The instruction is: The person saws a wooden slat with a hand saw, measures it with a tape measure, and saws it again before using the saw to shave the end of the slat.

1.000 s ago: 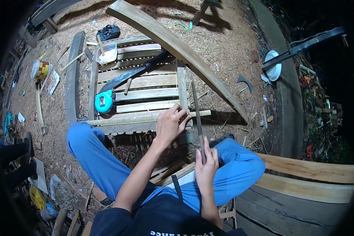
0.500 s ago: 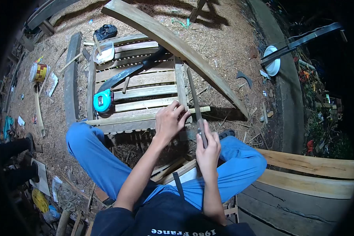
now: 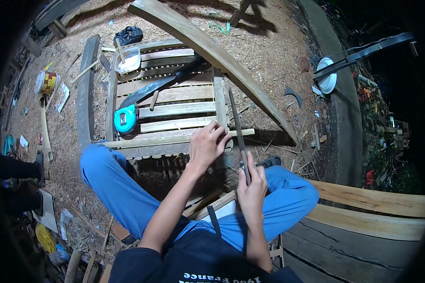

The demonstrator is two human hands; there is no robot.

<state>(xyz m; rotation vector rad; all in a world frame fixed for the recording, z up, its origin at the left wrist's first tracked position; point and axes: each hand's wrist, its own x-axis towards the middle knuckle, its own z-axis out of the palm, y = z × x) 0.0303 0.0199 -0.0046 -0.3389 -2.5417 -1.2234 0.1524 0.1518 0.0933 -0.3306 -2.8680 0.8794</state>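
Left hand (image 3: 207, 145) is pinching 1 thin wooden strip (image 3: 167, 140). Right hand (image 3: 252, 186) is gripping a long blade (image 3: 237, 119) crossing it.

Narrow dark blade (image 3: 236, 118) across pale stick (image 3: 165, 140) (near its right end)

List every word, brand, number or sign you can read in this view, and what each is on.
"1980 France": on the dark shirt, upside down in the view, near the bottom edge.
Teal tape measure: label markings too small to read.
Red-and-yellow container: any print too small to read.
Paper slip: too blurred to read.
Blade in the right hand: no legible marking.
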